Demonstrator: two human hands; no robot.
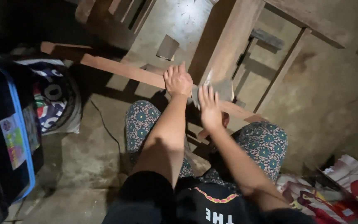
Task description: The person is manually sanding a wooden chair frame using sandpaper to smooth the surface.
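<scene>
Wood strip [125,70] sits across the knees, sloping from upper left toward the right knee. Left hand [178,79] is clamped over it, pinning it. Right hand [209,108] presses flat on grey sandpaper [220,89] against it. Sanded area looks small, most still rough. Wooden frame [270,66] just behind.

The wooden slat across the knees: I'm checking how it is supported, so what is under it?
Under the wooden slat show the patterned trouser knees and bare concrete floor. The left hand and right hand, pressing grey sandpaper, cover its middle, so any contact there is hidden.
</scene>
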